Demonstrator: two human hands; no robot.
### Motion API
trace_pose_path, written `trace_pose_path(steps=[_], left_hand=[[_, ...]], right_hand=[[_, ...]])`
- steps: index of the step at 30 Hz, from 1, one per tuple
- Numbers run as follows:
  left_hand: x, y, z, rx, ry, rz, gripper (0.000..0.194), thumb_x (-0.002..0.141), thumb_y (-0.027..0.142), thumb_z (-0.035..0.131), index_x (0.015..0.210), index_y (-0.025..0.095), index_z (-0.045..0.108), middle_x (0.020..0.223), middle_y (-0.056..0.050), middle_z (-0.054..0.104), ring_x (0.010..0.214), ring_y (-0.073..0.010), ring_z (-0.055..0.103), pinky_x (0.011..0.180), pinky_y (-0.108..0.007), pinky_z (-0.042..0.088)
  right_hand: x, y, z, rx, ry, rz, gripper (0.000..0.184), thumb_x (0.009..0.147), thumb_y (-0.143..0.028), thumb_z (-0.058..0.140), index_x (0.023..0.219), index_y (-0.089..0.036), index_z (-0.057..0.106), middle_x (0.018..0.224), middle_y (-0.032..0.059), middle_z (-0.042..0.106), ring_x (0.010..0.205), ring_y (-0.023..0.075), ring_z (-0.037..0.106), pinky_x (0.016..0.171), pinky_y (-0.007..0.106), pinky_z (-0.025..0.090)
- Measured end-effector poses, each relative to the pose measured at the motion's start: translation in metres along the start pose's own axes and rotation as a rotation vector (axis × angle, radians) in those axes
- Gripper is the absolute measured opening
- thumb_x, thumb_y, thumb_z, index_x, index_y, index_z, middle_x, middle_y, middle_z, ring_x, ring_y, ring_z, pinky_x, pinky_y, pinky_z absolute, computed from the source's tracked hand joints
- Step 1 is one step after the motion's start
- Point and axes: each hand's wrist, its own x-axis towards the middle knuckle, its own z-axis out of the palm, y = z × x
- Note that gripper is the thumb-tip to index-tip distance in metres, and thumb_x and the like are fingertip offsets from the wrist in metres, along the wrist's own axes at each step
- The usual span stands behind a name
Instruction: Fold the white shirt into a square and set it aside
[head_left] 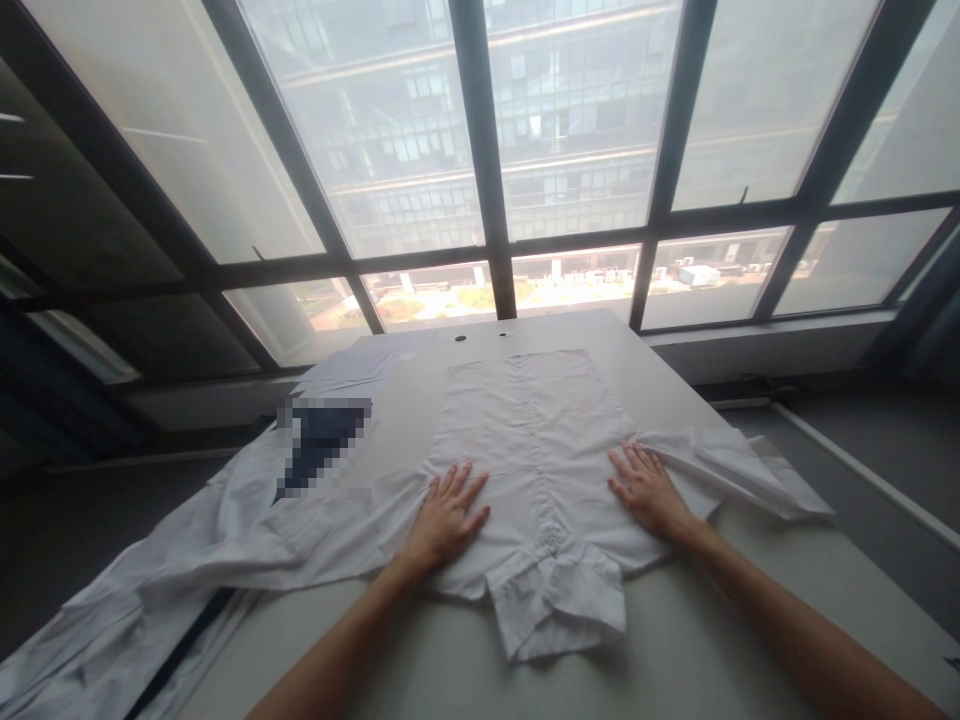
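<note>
white table [666,392] lies partly hidden beneath the shirt [499,430].

Hazy window backlight, dim corners, washed-out glare outside, stretched edges, pixelated patch.

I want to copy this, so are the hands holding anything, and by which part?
Nothing is being held. The left hand and right hand lie flat on the white shirt, one each side of its middle.
</note>
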Motion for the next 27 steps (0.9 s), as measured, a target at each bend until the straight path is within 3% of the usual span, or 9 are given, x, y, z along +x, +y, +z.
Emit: trace_pose_path(steps=[5, 9, 12, 22, 27], left_hand=[[0.003, 0.035, -0.008, -0.014, 0.058, 0.026, 0.056, 0.101, 0.048, 0.046, 0.152, 0.026, 0.045, 0.163, -0.009, 0.032, 0.152, -0.0327, 0.024, 0.12, -0.058, 0.023], [0.005, 0.072, -0.006, -0.078, 0.039, 0.16, 0.056, 0.102, 0.048, 0.045, 0.155, 0.029, 0.04, 0.164, -0.006, 0.032, 0.152, -0.03, 0.024, 0.121, -0.057, 0.023], [0.007, 0.079, 0.001, -0.088, -0.02, 0.194, 0.058, 0.101, 0.049, 0.047, 0.155, 0.029, 0.039, 0.164, -0.007, 0.031, 0.152, -0.0317, 0.023, 0.121, -0.059, 0.022], [0.008, 0.068, 0.013, -0.072, -0.04, 0.22, 0.06, 0.102, 0.051, 0.043, 0.158, 0.032, 0.034, 0.166, -0.004, 0.024, 0.153, -0.0317, 0.019, 0.122, -0.057, 0.02], [0.008, 0.068, 0.017, -0.079, -0.027, 0.219, 0.059, 0.102, 0.052, 0.042, 0.157, 0.033, 0.035, 0.166, -0.003, 0.025, 0.153, -0.0316, 0.019, 0.122, -0.057, 0.019]], right_hand=[[0.001, -0.034, -0.006, 0.035, 0.05, 0.049, 0.052, 0.099, -0.03, 0.041, 0.147, -0.013, 0.051, 0.159, 0.0188, 0.037, 0.151, 0.0333, 0.026, 0.12, 0.055, 0.02], [-0.011, -0.084, -0.005, 0.169, -0.009, -0.117, 0.053, 0.099, -0.027, 0.041, 0.15, -0.016, 0.047, 0.162, 0.0148, 0.034, 0.152, 0.0277, 0.025, 0.122, 0.05, 0.021], [-0.016, -0.1, 0.001, 0.194, -0.076, -0.194, 0.056, 0.097, -0.029, 0.047, 0.151, -0.017, 0.046, 0.163, 0.0144, 0.03, 0.153, 0.0289, 0.021, 0.123, 0.051, 0.019], [-0.018, -0.044, 0.002, 0.206, -0.021, -0.151, 0.054, 0.098, -0.034, 0.047, 0.148, -0.013, 0.05, 0.16, 0.0163, 0.036, 0.151, 0.0295, 0.028, 0.123, 0.05, 0.025], [-0.018, -0.041, 0.004, 0.212, -0.005, -0.112, 0.051, 0.097, -0.029, 0.049, 0.146, -0.014, 0.052, 0.159, 0.0152, 0.039, 0.15, 0.0284, 0.031, 0.123, 0.049, 0.025]])
